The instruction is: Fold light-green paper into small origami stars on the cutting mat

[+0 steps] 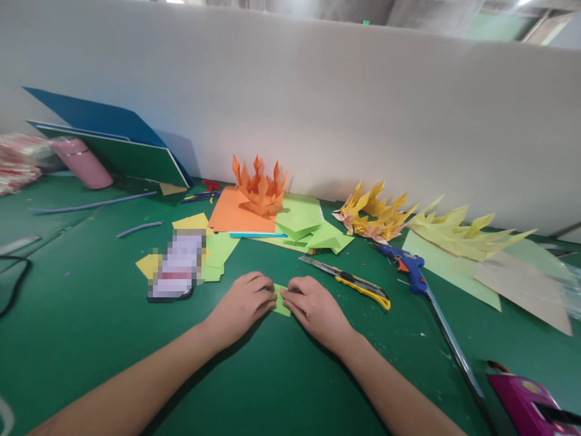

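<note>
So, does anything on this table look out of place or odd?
Yes: the utility knife lies beyond the right hand with its blade bared, which seems careless near someone handling green paper. I see nothing spilled.

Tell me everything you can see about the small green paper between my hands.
The small green paper is light yellow-green and looks thin and matte. It sits low at the green tabletop, with the left hand and right hand at either side, fingers on it. They hide part of it; a narrow area shows between them, its lower edge looking straight. Any folds are too small to tell.
</note>
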A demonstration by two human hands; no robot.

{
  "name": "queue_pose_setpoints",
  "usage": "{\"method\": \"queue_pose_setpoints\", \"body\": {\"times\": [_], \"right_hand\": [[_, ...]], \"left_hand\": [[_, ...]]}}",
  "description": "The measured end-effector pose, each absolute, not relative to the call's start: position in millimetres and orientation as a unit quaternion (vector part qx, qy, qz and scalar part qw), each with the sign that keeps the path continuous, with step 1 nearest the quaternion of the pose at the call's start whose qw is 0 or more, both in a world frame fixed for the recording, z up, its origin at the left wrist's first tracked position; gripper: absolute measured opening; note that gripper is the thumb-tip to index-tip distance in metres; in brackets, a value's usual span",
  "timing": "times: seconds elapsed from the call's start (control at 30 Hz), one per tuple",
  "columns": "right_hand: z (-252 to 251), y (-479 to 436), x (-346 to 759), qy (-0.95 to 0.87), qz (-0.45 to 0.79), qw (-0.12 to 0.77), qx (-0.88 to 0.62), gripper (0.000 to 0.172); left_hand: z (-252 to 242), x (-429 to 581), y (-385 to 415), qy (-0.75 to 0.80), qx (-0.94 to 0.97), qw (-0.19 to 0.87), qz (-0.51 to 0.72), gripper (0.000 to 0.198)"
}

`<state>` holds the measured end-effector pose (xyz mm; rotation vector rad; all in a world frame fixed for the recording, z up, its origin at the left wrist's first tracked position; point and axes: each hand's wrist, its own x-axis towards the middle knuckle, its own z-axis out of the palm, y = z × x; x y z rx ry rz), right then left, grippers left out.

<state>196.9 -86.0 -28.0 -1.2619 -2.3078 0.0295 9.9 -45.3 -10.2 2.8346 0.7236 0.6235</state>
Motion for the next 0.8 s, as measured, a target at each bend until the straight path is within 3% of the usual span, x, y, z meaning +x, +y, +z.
{"method": "queue_pose_setpoints", "body": {"times": [0.13,0.5,0.8], "right_hand": [[-29,-86,197,-0.853,0.003,0.247,-0.461,0.019],[-28,-86,199,-0.855,0.017,0.239,-0.460,0.020],[-27,-86,197,-0.856,-0.009,0.232,-0.461,0.018]], "left_hand": [[-9,12,-46,0.215,0.953,0.051,0.205,0.024],[-19,3,-37,0.234,0.935,0.130,0.232,0.013],[-15,3,-38,0.233,0.949,0.089,0.195,0.021]]}}
